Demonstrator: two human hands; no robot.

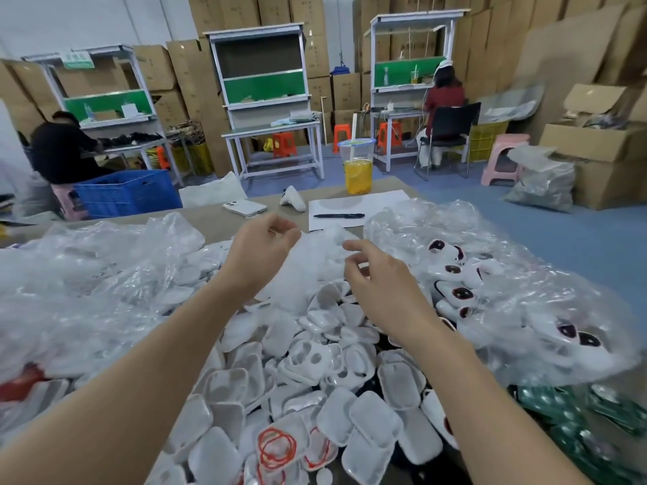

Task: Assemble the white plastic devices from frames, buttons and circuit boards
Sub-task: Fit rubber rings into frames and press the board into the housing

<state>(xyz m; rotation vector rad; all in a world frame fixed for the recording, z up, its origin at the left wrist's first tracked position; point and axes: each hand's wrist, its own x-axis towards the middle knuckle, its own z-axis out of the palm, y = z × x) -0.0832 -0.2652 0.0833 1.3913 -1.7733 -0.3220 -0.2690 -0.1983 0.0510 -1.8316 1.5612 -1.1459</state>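
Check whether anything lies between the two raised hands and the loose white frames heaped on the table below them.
Nothing visible does. The left hand and right hand hover over crumpled clear plastic, but the white frames lie uncovered directly beneath the forearms.

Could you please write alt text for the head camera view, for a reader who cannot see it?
A person's bare left hand and right hand hover, fingers loosely curled, over a heap of white plastic shells flanked by clear plastic bags. Beyond lie a black pen on white paper and a cup of yellow drink.
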